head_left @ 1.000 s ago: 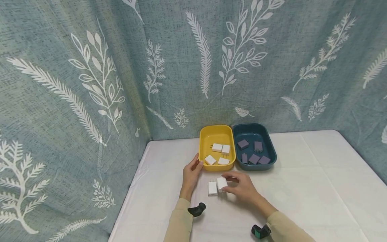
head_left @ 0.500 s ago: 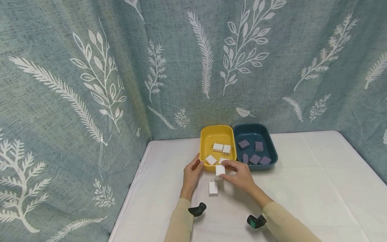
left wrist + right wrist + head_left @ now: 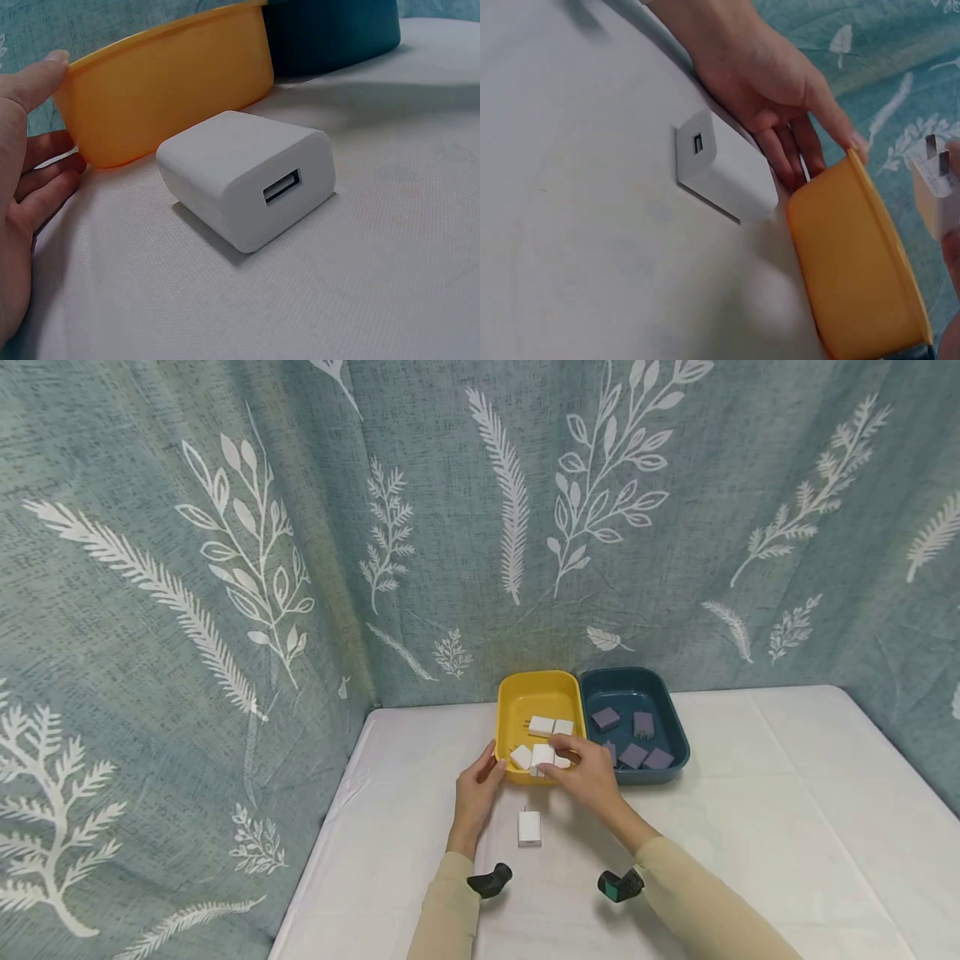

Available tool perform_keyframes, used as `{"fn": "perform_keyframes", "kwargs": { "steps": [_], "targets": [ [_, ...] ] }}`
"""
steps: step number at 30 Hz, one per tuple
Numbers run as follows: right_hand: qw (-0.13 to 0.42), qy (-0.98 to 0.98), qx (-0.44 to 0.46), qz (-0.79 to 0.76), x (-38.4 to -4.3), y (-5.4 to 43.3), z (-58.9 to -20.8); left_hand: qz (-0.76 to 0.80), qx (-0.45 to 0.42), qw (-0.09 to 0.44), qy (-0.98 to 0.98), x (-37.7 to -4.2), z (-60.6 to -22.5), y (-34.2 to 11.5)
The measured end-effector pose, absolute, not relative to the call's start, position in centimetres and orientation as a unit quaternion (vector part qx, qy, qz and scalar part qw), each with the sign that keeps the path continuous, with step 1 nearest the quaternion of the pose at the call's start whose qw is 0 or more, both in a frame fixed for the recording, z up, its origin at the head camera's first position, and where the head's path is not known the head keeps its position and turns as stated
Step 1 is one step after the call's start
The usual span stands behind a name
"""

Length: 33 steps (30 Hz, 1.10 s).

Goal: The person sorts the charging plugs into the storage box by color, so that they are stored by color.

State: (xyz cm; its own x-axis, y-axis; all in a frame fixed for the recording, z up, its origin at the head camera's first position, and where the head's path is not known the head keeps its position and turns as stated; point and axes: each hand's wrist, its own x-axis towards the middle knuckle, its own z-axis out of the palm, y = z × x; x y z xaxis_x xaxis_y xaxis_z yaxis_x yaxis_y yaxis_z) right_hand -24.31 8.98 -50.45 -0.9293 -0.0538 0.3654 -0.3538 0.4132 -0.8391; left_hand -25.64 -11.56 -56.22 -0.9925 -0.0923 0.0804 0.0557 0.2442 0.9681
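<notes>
My right hand (image 3: 592, 774) pinches a white charger plug (image 3: 542, 755) between thumb and fingers, above the front part of the yellow bin (image 3: 528, 689). In the right wrist view the held charger plug (image 3: 932, 196) shows its two metal prongs upward. My left hand (image 3: 474, 797) holds the bin's front left corner, thumb on the rim and fingers against the outer wall. Several white charger plugs (image 3: 541, 726) lie inside the yellow bin. On the cloth in front of it sits another white charger plug (image 3: 247, 172), its USB port facing the left wrist camera.
A dark blue bin (image 3: 667, 693) stands against the yellow one's right side, with several purple charger plugs (image 3: 642, 724) inside. White cloth (image 3: 765, 810) covers the table. A patterned blue-green curtain (image 3: 420, 527) hangs behind and at the sides.
My right hand has lifted one white charger plug off the cloth and carried it forward over the yellow bin. The left hand has stayed at the bin's corner.
</notes>
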Motion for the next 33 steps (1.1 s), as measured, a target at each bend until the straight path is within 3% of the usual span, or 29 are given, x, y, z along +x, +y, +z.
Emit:
{"fn": "perform_keyframes", "kwargs": {
  "steps": [19, 33],
  "targets": [
    [0.152, -0.811, 0.073, 0.560, -27.1, 7.8, -49.9, -0.619, 0.000, 0.062, -0.783, -25.6, -56.3, -11.6],
    [0.106, -0.810, 0.053, 0.574, -27.7, 8.1, -50.3, -0.621, -0.004, 0.061, -0.782, -25.4, -56.1, -11.6]
  ]
}}
